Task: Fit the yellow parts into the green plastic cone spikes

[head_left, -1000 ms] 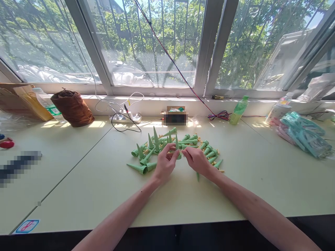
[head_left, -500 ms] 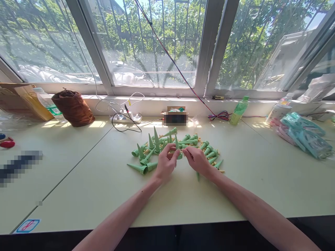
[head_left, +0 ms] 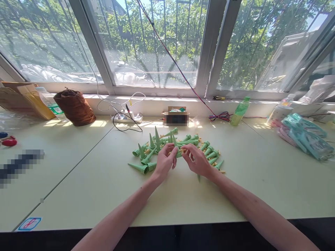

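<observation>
My left hand [head_left: 166, 161] grips a green cone [head_left: 176, 142], its tip pointing up. Close against the cone's right side, my right hand [head_left: 196, 159] pinches a small yellowish piece [head_left: 184, 150]. Around and behind both hands lies a pile of green cones with ribbed collars. A few stand upright, such as the tall cone [head_left: 157, 140] left of my hands; others lie on their sides, like the cone [head_left: 138, 168] at the pile's left end. Small yellowish pieces [head_left: 222, 171] are scattered among the cones on the right.
On the pale table [head_left: 91, 195], a brown bag [head_left: 75, 107], a power strip [head_left: 127, 118] with cables, a small box [head_left: 176, 118] and a green bottle [head_left: 240, 112] stand along the window. Teal packages [head_left: 309, 136] lie at the right, a dark blurred item [head_left: 21, 164] at the left.
My right hand has come closer to the cone, its fingers now at the cone's side. The cone tilts slightly left. The whole view has shifted a little.
</observation>
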Action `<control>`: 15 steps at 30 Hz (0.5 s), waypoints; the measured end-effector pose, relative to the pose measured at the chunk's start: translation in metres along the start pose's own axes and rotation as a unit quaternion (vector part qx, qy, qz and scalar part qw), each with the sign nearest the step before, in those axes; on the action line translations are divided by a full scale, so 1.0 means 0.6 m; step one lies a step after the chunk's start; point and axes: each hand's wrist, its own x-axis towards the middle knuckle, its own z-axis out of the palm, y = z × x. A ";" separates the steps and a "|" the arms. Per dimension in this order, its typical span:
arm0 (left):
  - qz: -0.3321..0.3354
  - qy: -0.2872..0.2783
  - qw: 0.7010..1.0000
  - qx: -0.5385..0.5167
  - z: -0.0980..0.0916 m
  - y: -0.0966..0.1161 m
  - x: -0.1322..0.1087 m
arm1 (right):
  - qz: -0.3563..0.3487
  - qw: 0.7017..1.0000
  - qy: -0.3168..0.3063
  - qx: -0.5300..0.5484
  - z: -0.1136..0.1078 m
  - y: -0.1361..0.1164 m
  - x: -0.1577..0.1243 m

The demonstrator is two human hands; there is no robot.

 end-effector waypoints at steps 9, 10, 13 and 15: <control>-0.004 -0.005 1.000 0.008 0.002 0.004 -0.001 | -0.014 1.000 0.012 -0.010 -0.002 -0.002 0.003; -0.004 -0.004 1.000 0.010 0.001 0.004 -0.001 | -0.013 1.000 0.012 -0.012 -0.002 -0.003 0.003; -0.001 -0.003 1.000 0.017 0.000 0.004 -0.001 | -0.006 1.000 0.008 -0.015 -0.002 -0.003 0.003; 0.003 -0.005 1.000 0.023 -0.001 0.003 -0.001 | 0.000 1.000 0.005 -0.017 -0.002 -0.004 0.003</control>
